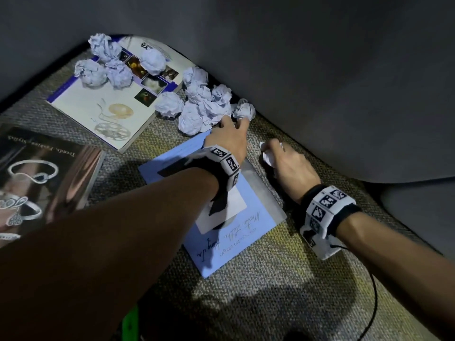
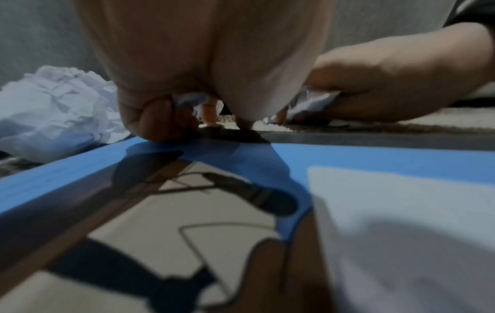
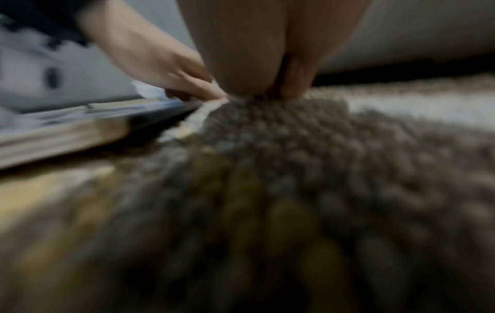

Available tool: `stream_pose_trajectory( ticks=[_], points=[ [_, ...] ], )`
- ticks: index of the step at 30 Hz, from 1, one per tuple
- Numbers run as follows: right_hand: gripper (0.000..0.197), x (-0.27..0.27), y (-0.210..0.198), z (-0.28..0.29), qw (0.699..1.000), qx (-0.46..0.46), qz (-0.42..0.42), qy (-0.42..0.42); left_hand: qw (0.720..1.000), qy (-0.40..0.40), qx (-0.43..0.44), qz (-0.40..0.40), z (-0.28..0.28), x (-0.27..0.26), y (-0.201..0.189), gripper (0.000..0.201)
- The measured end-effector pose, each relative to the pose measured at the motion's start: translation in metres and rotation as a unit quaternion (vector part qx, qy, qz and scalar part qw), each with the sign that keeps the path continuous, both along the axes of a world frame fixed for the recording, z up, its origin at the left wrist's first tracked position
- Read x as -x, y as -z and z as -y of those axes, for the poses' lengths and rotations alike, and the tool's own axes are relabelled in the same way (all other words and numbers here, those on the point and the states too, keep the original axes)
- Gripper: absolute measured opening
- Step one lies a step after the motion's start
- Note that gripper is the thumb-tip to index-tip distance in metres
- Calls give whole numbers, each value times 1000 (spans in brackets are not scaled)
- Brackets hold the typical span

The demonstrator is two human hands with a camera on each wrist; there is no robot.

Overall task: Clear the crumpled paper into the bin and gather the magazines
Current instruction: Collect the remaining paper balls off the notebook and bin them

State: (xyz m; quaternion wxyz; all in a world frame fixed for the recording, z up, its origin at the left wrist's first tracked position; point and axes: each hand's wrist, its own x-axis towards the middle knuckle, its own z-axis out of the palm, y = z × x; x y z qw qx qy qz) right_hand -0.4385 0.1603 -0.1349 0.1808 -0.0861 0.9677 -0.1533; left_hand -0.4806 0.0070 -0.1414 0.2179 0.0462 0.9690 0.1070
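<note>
Several crumpled white paper balls (image 1: 197,107) lie on the carpet beside the sofa, and more of them (image 1: 103,67) sit on a white magazine (image 1: 98,104). My left hand (image 1: 234,120) reaches over a blue magazine (image 1: 236,232), its spread thumb and finger touching the balls at a small one (image 1: 244,110); no closed grip shows. My right hand (image 1: 270,150) lies on the carpet to the right, fingers curled round a paper ball (image 1: 267,155). The left wrist view shows that ball (image 2: 313,103) in the right hand (image 2: 375,84). A dark jewellery magazine (image 1: 44,173) lies far left.
A grey sofa (image 1: 320,70) curves round the far and right sides, close behind the paper balls. Speckled brown carpet (image 1: 258,279) runs toward me. A black cable (image 1: 373,291) trails from my right wristband. No bin is in view.
</note>
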Motion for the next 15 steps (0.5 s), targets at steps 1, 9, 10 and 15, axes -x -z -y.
stream_pose_trajectory(
  ticks=[1,9,10,15],
  points=[
    [20,4,0,-2,1000,0,4,5,1000,7,3,1,1,2,-1,47],
    [47,19,-23,-10,992,70,-83,62,995,6,-95,-42,22,-4,-17,32],
    [47,21,-28,-8,991,68,-98,57,989,-38,-136,-49,27,-7,-21,27],
    [6,32,-25,18,991,75,-105,-34,968,-187,-101,-131,70,2,-34,34]
  ],
)
